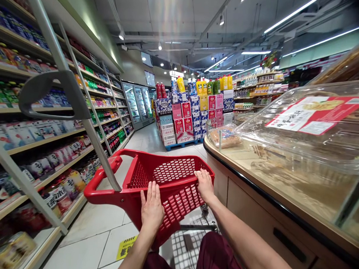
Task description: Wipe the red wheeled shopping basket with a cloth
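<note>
In front of my knees stands a red plastic shopping cart (174, 170) with perforated walls. Nothing can be seen inside its basket from here. My left hand (152, 206) lies flat against the near side of the basket, fingers stretched and pressed toward the rim. At the basket's right corner, my right hand (205, 185) has its fingers bent over the rim, holding it. A grey metal pole (104, 159) with a dark grey loop handle (62, 95) rises at the cart's left.
Drink shelves (45, 144) line the left side. A display counter (283, 198) with clear plastic food boxes (311, 116) stands close on the right. Stacked cartons (184, 119) topped with bottles are ahead. A yellow floor sticker (127, 247) lies on the tiles.
</note>
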Action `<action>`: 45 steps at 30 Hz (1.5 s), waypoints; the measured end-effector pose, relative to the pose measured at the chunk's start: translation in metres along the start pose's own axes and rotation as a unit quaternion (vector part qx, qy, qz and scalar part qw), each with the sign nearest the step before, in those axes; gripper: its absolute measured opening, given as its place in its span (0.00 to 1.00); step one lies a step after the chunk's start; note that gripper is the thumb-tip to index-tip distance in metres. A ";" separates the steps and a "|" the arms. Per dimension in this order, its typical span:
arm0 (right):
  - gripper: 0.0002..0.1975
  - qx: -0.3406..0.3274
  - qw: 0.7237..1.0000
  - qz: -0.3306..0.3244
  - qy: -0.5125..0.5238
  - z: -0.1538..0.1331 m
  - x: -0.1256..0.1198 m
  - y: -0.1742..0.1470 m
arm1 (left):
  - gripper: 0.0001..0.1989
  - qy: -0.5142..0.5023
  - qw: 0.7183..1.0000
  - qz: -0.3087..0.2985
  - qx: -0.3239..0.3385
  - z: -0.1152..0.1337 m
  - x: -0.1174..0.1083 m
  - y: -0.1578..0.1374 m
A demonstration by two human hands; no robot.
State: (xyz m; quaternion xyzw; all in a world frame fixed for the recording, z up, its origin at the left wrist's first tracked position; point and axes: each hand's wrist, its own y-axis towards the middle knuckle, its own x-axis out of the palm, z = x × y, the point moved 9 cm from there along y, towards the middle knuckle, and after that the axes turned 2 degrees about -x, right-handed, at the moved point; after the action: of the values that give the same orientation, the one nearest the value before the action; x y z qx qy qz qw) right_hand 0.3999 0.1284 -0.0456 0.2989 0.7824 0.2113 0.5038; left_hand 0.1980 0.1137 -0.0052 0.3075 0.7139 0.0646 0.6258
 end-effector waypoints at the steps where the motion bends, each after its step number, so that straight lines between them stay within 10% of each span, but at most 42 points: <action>1: 0.22 0.011 1.000 0.003 -0.003 0.001 0.000 0.000 | 0.33 0.003 1.000 0.000 -0.002 0.000 0.000 0.000; 6: 0.26 -0.157 0.986 -0.005 0.056 -0.062 0.016 -0.011 | 0.33 0.005 1.000 0.003 0.005 0.002 -0.002 0.000; 12: 0.25 -0.023 0.999 0.000 0.036 -0.022 0.005 0.002 | 0.33 0.009 1.000 0.002 0.003 0.005 0.002 0.000; 18: 0.20 -0.188 0.975 -0.020 0.118 -0.091 0.022 0.001 | 0.32 -0.005 1.000 0.003 0.023 0.003 -0.005 0.003; 25: 0.21 -0.012 0.995 0.015 0.095 -0.019 0.010 0.007 | 0.30 -0.017 1.000 0.022 -0.008 -0.023 -0.022 0.002; 30: 0.22 -0.135 0.976 -0.007 0.172 -0.121 0.035 -0.001 | 0.29 -0.067 0.998 0.005 0.016 -0.015 -0.029 0.005; 38: 0.21 -0.036 0.988 0.017 0.151 -0.074 0.031 0.014 | 0.24 -0.050 0.985 0.101 -0.134 -0.140 -0.072 0.009; 45: 0.22 -0.140 0.958 -0.023 0.249 -0.207 0.034 0.018 | 0.19 -0.022 0.988 0.069 -0.136 -0.137 -0.058 0.018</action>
State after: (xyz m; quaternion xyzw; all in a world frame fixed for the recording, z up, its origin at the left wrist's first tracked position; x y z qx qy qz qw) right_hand 0.2046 0.1589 0.0262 0.1453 0.8521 0.3750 0.3350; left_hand 0.0783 0.1379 0.0814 0.2694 0.6617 0.1975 0.6712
